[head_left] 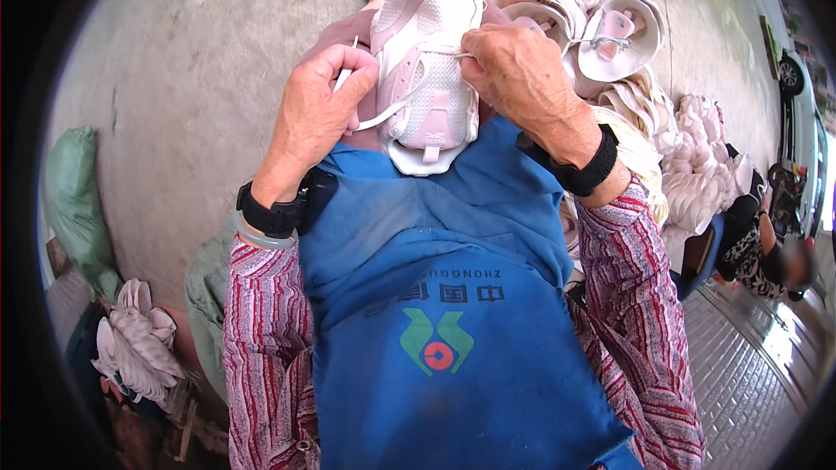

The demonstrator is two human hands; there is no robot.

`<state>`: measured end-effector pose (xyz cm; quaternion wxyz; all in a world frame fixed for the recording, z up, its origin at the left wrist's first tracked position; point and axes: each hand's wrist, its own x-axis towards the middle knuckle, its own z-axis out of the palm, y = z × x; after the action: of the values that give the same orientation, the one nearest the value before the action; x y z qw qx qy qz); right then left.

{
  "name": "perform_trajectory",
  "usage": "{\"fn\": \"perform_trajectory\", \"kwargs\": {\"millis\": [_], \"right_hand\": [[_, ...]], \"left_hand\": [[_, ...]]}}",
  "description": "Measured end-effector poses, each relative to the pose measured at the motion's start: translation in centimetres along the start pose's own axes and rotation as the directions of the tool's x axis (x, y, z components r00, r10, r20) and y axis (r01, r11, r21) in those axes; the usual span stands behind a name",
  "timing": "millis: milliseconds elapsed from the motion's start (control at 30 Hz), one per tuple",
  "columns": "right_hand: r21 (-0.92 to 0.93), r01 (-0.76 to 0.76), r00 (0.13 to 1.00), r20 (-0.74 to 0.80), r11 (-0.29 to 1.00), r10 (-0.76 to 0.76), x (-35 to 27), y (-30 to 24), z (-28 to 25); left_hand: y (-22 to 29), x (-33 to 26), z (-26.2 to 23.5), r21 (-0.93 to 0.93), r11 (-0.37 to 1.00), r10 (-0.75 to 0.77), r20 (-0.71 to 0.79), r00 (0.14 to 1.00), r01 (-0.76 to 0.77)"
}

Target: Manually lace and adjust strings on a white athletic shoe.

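Note:
A pink and white shoe upper (448,78) lies lengthwise over my lap, its tongue and pull loop pointing toward me. A white shoelace (402,104) loops from its eyelets out to the left. My left hand (326,100) is closed on the lace at the upper's left side, and a stiff white end sticks up above the fingers. At the right row of eyelets, my right hand (521,74) pinches a short stretch of the same lace between thumb and forefinger. A blue apron (435,270) covers my lap just below the upper.
Stacked white and pink uppers (623,35) lie close beyond my right hand, with a further heap (697,165) behind them. On the left stand a green sack (80,209) and another bunch of uppers (139,344). A person (753,239) sits at far right, near a parked vehicle (814,122).

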<state>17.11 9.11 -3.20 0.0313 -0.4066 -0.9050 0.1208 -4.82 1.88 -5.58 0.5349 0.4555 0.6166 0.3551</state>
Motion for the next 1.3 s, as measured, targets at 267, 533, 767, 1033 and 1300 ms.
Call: {"fn": "perform_trajectory", "kwargs": {"millis": [267, 533, 767, 1033, 1300], "right_hand": [[0.084, -0.025, 0.999, -0.026, 0.996, 0.027, -0.4, 0.2, 0.1], [0.029, -0.033, 0.999, 0.004, 0.999, 0.033, -0.3, -0.5, -0.2], [0.188, -0.034, 0.999, -0.005, 0.982, 0.035, -0.6, 0.7, 0.0], [0.111, -0.023, 0.998, -0.053, 0.994, 0.029, -0.5, 0.5, 0.2], [0.023, 0.074, 0.984, -0.163, 0.997, -0.069, -0.2, 0.1, 1.7]], "left_hand": [[0.2, -0.3, -0.3, -0.078, 0.997, -0.004, 0.009, 1.0, 0.005], [0.3, -0.4, -0.5, -0.096, 0.995, -0.031, 0.015, 0.999, 0.033], [-0.2, -0.2, -0.6, -0.154, 0.988, -0.005, 0.022, 1.0, 0.008], [-0.3, -0.3, -0.6, -0.167, 0.986, -0.005, 0.02, 1.0, 0.008], [-0.5, -0.5, -0.7, -0.177, 0.984, -0.008, 0.01, 1.0, 0.009]]}}
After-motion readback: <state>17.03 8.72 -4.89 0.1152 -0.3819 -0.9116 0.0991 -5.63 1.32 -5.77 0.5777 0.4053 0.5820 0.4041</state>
